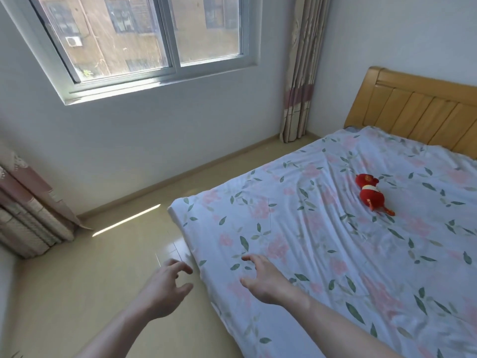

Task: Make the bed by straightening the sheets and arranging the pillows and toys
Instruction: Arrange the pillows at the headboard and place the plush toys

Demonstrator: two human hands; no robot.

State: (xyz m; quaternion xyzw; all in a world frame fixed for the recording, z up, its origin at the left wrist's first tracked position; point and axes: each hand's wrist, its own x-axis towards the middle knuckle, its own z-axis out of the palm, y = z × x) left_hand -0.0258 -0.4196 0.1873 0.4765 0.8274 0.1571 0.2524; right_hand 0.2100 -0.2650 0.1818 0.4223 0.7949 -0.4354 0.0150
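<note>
The right hand (263,279) is spread, fingers loose, reaching over the near edge of the flowered sheet (322,244) and holding nothing. The left hand (165,288) hangs over the floor (85,288) beside the bed, fingers half curled, empty. The red toy (371,193) lies mid-bed, near the wooden headboard (418,112); its writing is unreadable

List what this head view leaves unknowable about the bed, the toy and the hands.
- Bed: its right side and foot run past the picture's edges, so any pillows there go unseen.
- Red toy: too small to tell what it depicts.
- Right hand: whether it touches the sheet is unclear.
- Left hand: over the floor beside the bed, holding nothing.
</note>
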